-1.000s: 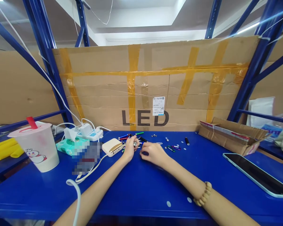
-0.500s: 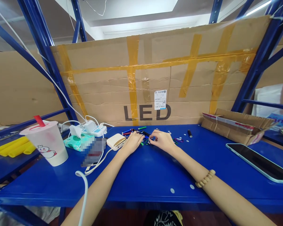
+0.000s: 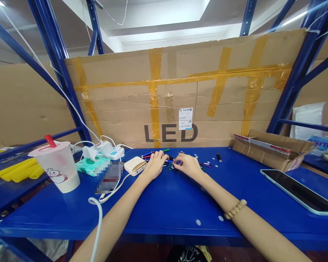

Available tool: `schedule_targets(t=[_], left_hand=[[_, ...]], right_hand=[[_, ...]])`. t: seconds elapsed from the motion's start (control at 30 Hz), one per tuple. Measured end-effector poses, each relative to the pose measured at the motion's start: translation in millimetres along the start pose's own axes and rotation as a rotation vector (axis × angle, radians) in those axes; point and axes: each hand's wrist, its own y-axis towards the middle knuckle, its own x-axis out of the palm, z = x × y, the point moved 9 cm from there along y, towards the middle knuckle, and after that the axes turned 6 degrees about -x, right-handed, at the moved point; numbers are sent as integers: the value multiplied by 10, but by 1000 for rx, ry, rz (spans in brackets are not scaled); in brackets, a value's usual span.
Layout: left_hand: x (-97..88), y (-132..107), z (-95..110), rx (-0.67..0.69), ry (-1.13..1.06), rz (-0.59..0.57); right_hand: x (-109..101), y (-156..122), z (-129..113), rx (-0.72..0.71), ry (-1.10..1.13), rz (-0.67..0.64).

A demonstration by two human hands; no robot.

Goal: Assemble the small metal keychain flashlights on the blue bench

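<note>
My hands are close together near the middle of the far edge of the blue steel table [image 3: 164, 209], both bent over a loose scatter of small metal parts [image 3: 168, 159], mostly thin rods in red, blue and green. My left hand [image 3: 154, 165] curls down at the heap's left side, its fingers closed inward, but I can't tell from this view whether they hold anything. My right hand [image 3: 188, 165] comes in from the other side with its fingertips [image 3: 175, 164] drawn together at the heap's edge; anything between them is too small to make out. Just to the right lie small coloured clips [image 3: 206, 165], a short black cylinder [image 3: 219, 157] and scattered silver discs [image 3: 196, 156]. A white-and-gold power bank [image 3: 135, 165] sits just beyond my left hand, and an open brown cardboard tray [image 3: 273, 151] stands well off toward the table's far right corner.
</note>
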Motion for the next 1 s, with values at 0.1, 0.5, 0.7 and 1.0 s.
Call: schedule_targets(t=[0.1,0.5,0.7,1.0], left_hand=[[-22,-8,-144,-106,-241,56],[214,-62,-294,-773,-1732,68],[341,-128,-255,-908,-1865,111],[251,-279,-286,-1083,-1778,263]], right_hand=[[15,0,-12,-16,0,-13],[-379,-200,-606,-477,103,455],[-441,-300,-755,-584,99,524],[-442,-343,-829,-654,-24,568]])
